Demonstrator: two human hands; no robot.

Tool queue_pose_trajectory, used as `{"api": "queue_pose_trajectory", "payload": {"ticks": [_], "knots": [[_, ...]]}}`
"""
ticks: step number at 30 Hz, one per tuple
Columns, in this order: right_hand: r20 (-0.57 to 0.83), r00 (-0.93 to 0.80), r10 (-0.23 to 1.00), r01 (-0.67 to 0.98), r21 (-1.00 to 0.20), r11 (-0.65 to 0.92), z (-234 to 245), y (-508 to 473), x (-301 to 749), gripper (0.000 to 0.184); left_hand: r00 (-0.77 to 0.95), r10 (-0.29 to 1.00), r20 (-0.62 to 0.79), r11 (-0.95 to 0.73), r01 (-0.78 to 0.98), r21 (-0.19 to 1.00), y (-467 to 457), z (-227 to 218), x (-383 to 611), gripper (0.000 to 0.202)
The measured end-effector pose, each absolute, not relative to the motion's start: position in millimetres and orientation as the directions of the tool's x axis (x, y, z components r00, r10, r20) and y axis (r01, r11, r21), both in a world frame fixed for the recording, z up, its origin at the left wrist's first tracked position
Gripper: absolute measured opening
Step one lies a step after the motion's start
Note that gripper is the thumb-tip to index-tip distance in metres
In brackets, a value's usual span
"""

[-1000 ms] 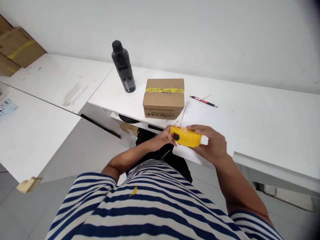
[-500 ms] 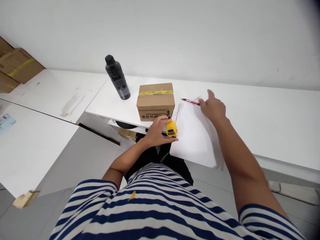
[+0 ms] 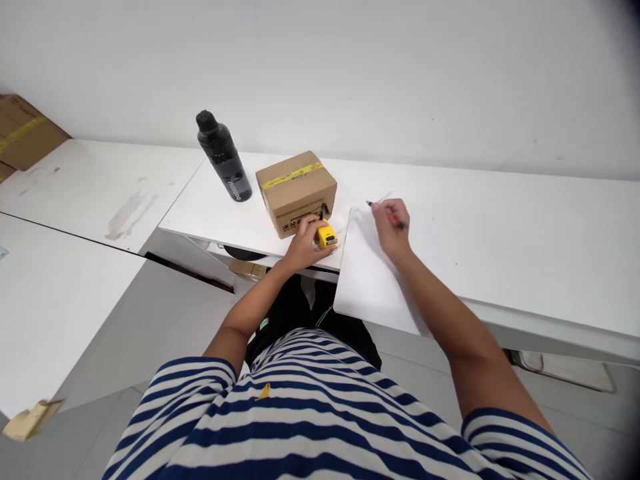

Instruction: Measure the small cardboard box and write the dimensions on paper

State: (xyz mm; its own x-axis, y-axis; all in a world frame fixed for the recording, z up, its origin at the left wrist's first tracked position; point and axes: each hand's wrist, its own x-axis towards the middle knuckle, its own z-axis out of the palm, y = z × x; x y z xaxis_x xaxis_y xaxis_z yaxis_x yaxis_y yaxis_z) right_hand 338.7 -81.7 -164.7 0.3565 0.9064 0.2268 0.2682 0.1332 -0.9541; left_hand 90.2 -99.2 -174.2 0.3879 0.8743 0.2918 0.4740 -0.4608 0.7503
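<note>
My left hand (image 3: 306, 245) is closed around a yellow tape measure (image 3: 327, 235), right at the front face of a small cardboard box (image 3: 299, 193). The box has yellow tape across its top and sits turned at an angle on the white table. In my right hand (image 3: 391, 227) is a red pen (image 3: 395, 220), its dark tip pointing left. That hand is over the upper part of a stack of white paper (image 3: 367, 280), which overhangs the table's front edge.
A black bottle (image 3: 223, 157) stands left of the box. Larger cardboard boxes (image 3: 30, 137) are at the far left against the wall. The white table (image 3: 525, 247) runs on to the right. A second white tabletop (image 3: 60, 273) lies at the left.
My right hand has picked up the pen from the table and moved left over the paper. The box has turned, and my left hand with the tape measure has moved slightly up.
</note>
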Motion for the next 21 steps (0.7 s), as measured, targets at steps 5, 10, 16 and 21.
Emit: {"api": "queue_pose_trajectory", "payload": {"ticks": [5, 10, 16, 21], "knots": [[0.135, 0.203, 0.970, 0.138, -0.985, 0.108, -177.0, -93.0, 322.1, 0.056, 0.401, 0.872, 0.281, -0.455, 0.451, 0.768, -95.8, -180.6, 90.6, 0.069], [0.084, 0.175, 0.981, 0.169, -0.984, 0.054, -173.4, -97.6, 322.0, 0.069, 0.477, 0.821, 0.312, -0.534, 0.453, 0.714, -94.6, -182.7, 89.3, 0.077], [0.101, 0.257, 0.961, 0.297, -0.955, 0.021, -166.1, -102.1, 321.8, 0.059, 0.493, 0.794, 0.356, -0.583, 0.448, 0.678, -93.8, -184.8, 88.0, 0.079], [0.127, 0.233, 0.964, 0.352, -0.935, 0.038, -171.3, -99.1, 322.7, 0.053, 0.485, 0.793, 0.368, -0.586, 0.447, 0.676, -96.1, -185.6, 88.5, 0.077]]}}
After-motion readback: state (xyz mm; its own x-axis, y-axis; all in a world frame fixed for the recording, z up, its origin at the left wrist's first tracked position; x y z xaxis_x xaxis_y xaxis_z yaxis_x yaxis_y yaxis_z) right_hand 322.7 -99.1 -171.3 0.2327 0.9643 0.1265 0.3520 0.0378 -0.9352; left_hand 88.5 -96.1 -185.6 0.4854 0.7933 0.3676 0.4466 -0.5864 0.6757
